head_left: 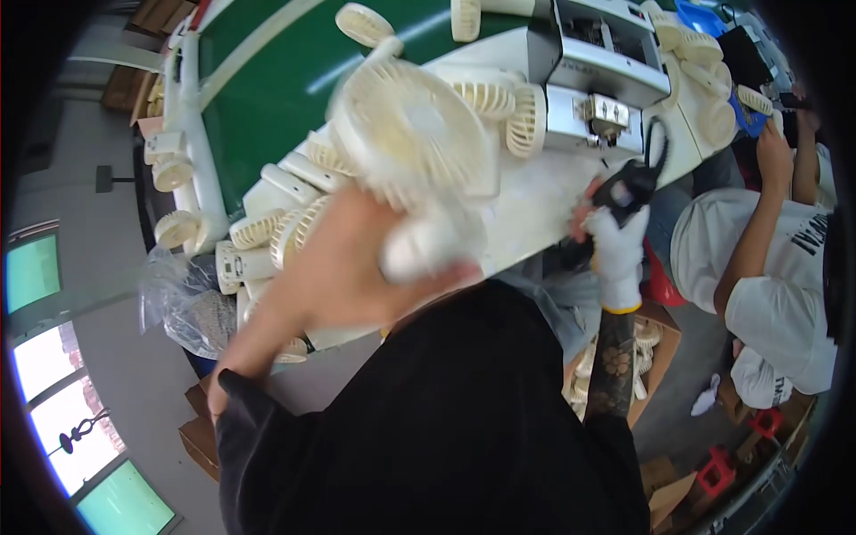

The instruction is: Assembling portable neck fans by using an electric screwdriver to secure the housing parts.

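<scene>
My left hand (343, 259) is closed around the handle of a cream handheld fan (410, 125), its round slatted head pointing away from me over the table. Both are smeared by motion. At the table's near edge on the right, my right hand (617, 254), in a white glove with bare fingertips, grips a black electric screwdriver (629, 189) with a looped black cord. Its tip is hard to make out. A silver screw feeder (593, 116) stands just beyond that hand. Several more cream fans (299, 178) lie left of the held fan, partly hidden by my left arm.
A green conveyor belt (267, 134) runs beyond the white table (544, 201). More fan parts (704, 71) are piled at the far right. A clear plastic bag (192, 303) hangs at the left. An open carton (655, 357) stands below right, near a co-worker in a white shirt (767, 267).
</scene>
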Demonstrator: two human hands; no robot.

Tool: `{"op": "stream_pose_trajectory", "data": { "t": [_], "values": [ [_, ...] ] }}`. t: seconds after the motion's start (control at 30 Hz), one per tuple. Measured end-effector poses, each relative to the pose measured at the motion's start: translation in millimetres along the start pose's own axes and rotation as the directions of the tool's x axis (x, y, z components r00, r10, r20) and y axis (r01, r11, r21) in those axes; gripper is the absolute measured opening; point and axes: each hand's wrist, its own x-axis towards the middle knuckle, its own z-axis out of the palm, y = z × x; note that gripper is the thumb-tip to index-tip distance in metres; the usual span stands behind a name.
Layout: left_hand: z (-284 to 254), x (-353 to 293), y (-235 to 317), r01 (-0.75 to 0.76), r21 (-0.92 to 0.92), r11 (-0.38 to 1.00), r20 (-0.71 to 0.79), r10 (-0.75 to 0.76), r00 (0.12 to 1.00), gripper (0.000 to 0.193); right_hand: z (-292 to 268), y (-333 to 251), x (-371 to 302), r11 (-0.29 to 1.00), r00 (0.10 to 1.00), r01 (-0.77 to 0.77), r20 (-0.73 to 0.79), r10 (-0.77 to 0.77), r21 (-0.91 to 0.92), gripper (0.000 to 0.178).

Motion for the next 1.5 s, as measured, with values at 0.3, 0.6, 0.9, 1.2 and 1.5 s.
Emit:
{"op": "stream_pose_trajectory", "data": {
  "t": [0.3,0.6,0.9,1.2,1.5],
  "values": [
    [-161,177,-137,0.287,0.599,0.747,-0.369,-0.061,0.927,0.051,19,4,-2,0.988,0.999,-0.014,-0.04,0.008,-0.153,0.021],
    [-116,268,-167,0.09,0.859,0.504,-0.423,0.599,0.68,0.058,18,5,1,0.961,0.998,-0.055,-0.048,0.044,-0.273,0.018],
    [-75,200,-115,0.355,0.747,0.562,-0.398,-0.051,0.916,0.071,17,3,1,0.964,0.997,-0.069,-0.051,0.057,-0.258,0.017],
    [-96,171,-157,0.224,0.674,0.704,-0.388,0.079,0.918,0.049,18,2,-2,0.972,0.999,-0.033,-0.022,0.028,-0.233,0.014],
    [-70,49,-33,0.147,0.554,0.82,-0.346,0.066,0.936,0.038,14,12,-4,0.989,0.998,0.004,-0.059,-0.013,-0.148,0.014]
  ]
}}
